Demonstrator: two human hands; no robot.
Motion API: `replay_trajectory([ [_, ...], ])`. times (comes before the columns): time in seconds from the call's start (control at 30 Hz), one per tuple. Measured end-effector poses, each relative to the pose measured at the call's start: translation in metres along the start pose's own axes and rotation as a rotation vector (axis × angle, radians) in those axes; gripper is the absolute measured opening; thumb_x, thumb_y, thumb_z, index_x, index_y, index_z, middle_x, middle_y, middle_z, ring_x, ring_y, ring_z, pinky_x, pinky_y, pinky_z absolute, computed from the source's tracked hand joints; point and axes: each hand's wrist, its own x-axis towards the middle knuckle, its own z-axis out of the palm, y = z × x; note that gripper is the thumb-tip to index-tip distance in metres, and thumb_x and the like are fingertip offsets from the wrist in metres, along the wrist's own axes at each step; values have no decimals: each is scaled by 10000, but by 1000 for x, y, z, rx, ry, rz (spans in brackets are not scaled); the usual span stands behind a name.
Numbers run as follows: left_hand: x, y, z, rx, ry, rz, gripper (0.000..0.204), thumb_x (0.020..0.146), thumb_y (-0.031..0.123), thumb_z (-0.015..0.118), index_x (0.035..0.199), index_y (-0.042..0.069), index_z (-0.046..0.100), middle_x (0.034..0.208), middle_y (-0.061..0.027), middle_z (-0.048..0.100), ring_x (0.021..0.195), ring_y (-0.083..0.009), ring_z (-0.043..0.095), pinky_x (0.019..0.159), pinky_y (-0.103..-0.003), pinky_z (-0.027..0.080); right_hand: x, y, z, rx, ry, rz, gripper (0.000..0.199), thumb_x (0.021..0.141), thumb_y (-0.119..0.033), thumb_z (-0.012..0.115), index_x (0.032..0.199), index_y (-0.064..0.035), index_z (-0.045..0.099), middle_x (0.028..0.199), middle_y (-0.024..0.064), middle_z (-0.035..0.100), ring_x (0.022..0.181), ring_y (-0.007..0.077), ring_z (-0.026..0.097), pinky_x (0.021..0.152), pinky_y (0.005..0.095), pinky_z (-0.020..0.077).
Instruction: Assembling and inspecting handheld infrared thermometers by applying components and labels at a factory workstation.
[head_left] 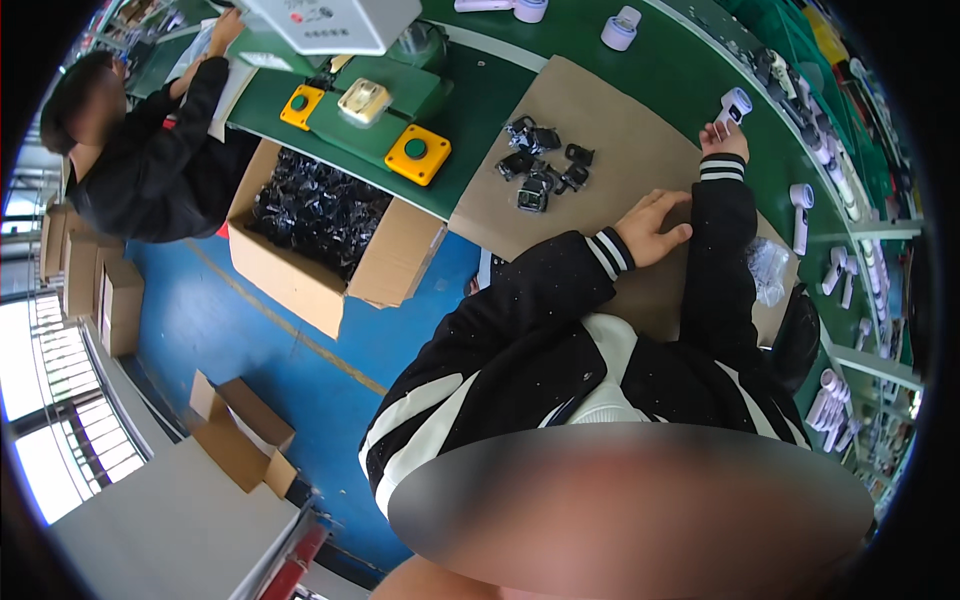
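My left hand (655,228) lies on a brown cardboard sheet (610,130), fingers stretched out and nothing in it. Farther out to the right, my right hand (724,143) has its fingers closed at the lower end of a white handheld device (737,104) with a rounded head. That device is at the sheet's far right edge, by the green conveyor belt (685,75). Several small black parts in clear plastic wrap (540,165) lie loosely grouped on the sheet, left of my left hand. A crumpled clear plastic bag (767,270) sits near my right forearm.
More white devices (620,30) stand or lie along the belt. At left, a green press machine has yellow button boxes (418,155). Below it an open carton (290,285) holds many wrapped black parts. A co-worker in black (165,150) works at far left. Another carton (240,435) is lower left.
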Motion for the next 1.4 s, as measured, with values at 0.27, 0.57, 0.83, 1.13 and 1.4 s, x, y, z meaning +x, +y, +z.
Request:
replay_trajectory([
  [0.27,1,1,-6,-135,7,-102,591,836,182,599,1354,63,340,1170,-151,520,1005,-250,525,830,-317,444,40,19,100,-358,25,-266,391,799,-160,586,1177,-112,500,1037,158,544,808,276,553,671,399,459],
  [0.57,7,-7,-3,36,-36,-165,499,834,186,589,1274,40,403,1078,-132,492,887,-247,560,766,-343,470,113,74,133,-1722,-133,-1191,270,661,-253,644,928,-233,677,1342,75,429,1137,348,435,919,400,402],
  [0.83,9,-21,4,78,48,-97,433,850,223,565,1235,75,434,1049,-118,450,810,-247,543,747,-352,470,182,36,93,-1739,-214,-889,581,719,-140,595,1248,-350,479,1370,153,347,1230,308,395,979,425,344],
  [1.13,1,-10,-4,90,94,-89,493,790,166,577,1246,72,416,1109,-149,434,898,-283,537,807,-368,454,36,-11,103,-1205,-271,-703,481,826,-287,606,1270,-164,468,984,128,555,818,207,551,667,283,469],
  [1.4,9,9,-2,560,621,235,783,675,194,641,1366,43,305,1352,-237,314,1161,-413,387,958,-476,336,-166,-54,18,-595,-450,-493,351,961,-320,438,1160,-61,567,950,44,592,717,94,516,576,188,443],
])
